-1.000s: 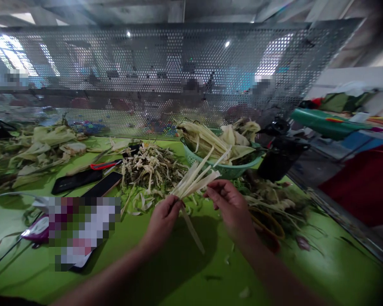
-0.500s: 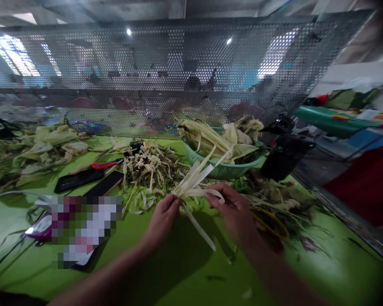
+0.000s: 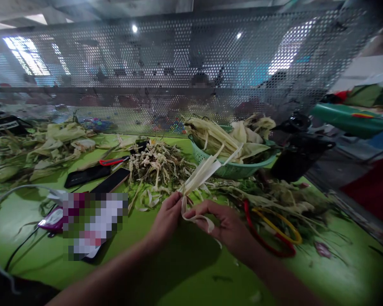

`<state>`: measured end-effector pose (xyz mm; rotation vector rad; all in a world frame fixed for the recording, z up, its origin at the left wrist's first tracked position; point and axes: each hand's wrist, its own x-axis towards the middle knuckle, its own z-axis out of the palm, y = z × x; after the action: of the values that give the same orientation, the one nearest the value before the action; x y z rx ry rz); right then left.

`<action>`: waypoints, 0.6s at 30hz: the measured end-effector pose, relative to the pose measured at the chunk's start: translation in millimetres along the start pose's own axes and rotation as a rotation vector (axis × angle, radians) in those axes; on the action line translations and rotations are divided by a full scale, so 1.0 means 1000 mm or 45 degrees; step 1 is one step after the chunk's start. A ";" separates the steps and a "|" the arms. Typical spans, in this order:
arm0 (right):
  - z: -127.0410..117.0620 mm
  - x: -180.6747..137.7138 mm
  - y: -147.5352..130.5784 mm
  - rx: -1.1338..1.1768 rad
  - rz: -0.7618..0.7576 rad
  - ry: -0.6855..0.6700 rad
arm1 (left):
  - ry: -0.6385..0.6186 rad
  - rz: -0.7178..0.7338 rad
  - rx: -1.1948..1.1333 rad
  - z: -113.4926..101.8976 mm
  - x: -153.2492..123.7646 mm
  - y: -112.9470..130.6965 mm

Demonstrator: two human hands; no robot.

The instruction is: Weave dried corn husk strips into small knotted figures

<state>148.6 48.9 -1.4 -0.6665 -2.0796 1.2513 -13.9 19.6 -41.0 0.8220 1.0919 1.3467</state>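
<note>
My left hand [image 3: 167, 216] pinches a bunch of pale corn husk strips [image 3: 200, 176] that fans up and to the right over the green table [image 3: 185, 272]. My right hand [image 3: 225, 223] is closed on one strip [image 3: 196, 219] and bends it down in a loop just below the pinch. Both hands are close together near the table's middle. A heap of husk trimmings [image 3: 156, 163] lies just beyond them.
A teal basket [image 3: 232, 170] of husks stands behind the hands. Red and yellow scissors [image 3: 274, 236] lie to the right among scraps. Two phones [image 3: 97, 178], red-handled pliers [image 3: 113, 161], a pile of husks [image 3: 47, 146] at left, a black object [image 3: 295, 155], and a perforated metal screen [image 3: 178, 72] behind.
My right hand has pulled one strip off the fan's tips and curled it down toward my left hand. The camera view shifted slightly left, so the objects sit further right.
</note>
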 end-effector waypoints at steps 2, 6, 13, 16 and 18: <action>-0.001 0.000 0.002 -0.068 0.003 -0.001 | -0.001 -0.044 -0.060 0.000 0.000 0.001; -0.004 0.001 0.008 -0.246 -0.019 0.016 | -0.013 -0.090 -0.192 -0.001 -0.001 0.003; -0.007 -0.001 0.006 -0.036 0.024 0.141 | -0.069 0.077 0.204 -0.003 0.001 0.000; -0.009 -0.001 0.010 0.043 0.081 0.381 | -0.045 0.185 0.358 -0.004 0.003 -0.004; -0.010 0.001 0.014 0.070 0.119 0.493 | -0.032 0.241 0.442 -0.003 0.004 -0.005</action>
<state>156.4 61.7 -10.2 -0.9108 -1.7078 1.1210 -16.0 23.0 -47.2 1.2190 1.2731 1.3149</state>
